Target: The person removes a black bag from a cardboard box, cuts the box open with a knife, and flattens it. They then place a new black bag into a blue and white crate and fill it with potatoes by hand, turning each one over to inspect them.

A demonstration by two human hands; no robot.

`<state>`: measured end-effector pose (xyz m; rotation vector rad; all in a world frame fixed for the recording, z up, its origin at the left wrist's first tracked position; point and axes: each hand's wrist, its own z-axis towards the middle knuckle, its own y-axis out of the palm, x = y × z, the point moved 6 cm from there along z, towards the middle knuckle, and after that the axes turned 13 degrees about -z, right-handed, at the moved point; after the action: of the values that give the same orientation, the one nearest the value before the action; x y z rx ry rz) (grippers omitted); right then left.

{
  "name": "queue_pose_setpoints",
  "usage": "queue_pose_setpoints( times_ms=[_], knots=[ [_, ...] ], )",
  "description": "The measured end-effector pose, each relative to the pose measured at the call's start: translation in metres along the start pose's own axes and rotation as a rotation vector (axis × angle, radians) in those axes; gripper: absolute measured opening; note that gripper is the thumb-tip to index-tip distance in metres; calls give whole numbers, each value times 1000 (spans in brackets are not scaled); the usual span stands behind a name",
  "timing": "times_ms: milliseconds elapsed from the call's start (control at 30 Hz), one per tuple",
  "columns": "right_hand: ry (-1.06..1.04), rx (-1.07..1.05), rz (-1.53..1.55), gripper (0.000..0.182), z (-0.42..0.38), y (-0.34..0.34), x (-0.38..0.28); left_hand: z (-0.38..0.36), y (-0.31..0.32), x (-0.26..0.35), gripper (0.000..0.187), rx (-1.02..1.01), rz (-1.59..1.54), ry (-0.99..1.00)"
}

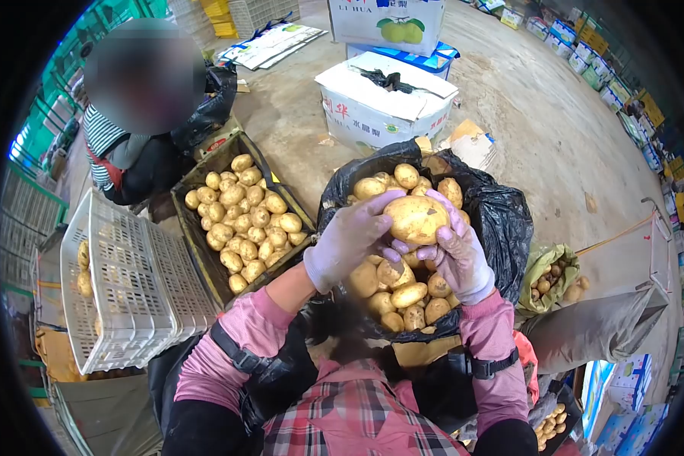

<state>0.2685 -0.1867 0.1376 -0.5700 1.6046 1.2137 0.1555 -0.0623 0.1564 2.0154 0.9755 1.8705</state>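
Note:
Both my hands wear pale purple gloves and hold one large potato [416, 220] between them, above a container lined with a black plastic bag [501, 220]. My left hand [349, 242] grips the potato's left side, fingers bent around it. My right hand [463, 254] closes on its right side and lower edge. Below the hands, more potatoes [409, 295] fill the lined container; the hands and the held potato hide part of them. To the left, a dark-edged crate [197, 254] holds many yellow potatoes [243, 216].
A white plastic basket [129, 281] with a few potatoes stands at the left. Behind it, another person [129, 144] crouches. White cartons [384, 99] stand ahead. A green sack [551, 277] of small potatoes lies to the right, and stacked boxes [623, 91] line the far right.

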Motion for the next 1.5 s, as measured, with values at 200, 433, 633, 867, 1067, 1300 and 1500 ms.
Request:
queue_pose_setpoints(
  times_ms=[200, 433, 633, 867, 1067, 1300, 1500],
  knots=[
    [16, 99, -199, 69, 3, 0, 1, 5, -10, -2, 52, -32, 22, 47],
    [-116, 235, -659, 74, -1, 32, -29, 3, -1, -8, 58, -21, -240, -81],
    [-284, 378, -860, 49, -4, 13, -16, 7, -9, -20, 61, -27, -177, -101],
    [-156, 359, -620, 38, -2, 12, -14, 11, -7, -16, 79, 8, 765, 496],
    [-34, 301, -407, 34, 3, -8, 8, -19, -12, 44, 63, 4, 474, 168],
    [38, 342, -566, 35, 5, -9, 14, -63, -235, 60, 63, 288, -63, 59],
    [110, 326, -609, 33, 15, -12, 35, -71, -386, -105, 57, 838, 81, -287]
  ],
)
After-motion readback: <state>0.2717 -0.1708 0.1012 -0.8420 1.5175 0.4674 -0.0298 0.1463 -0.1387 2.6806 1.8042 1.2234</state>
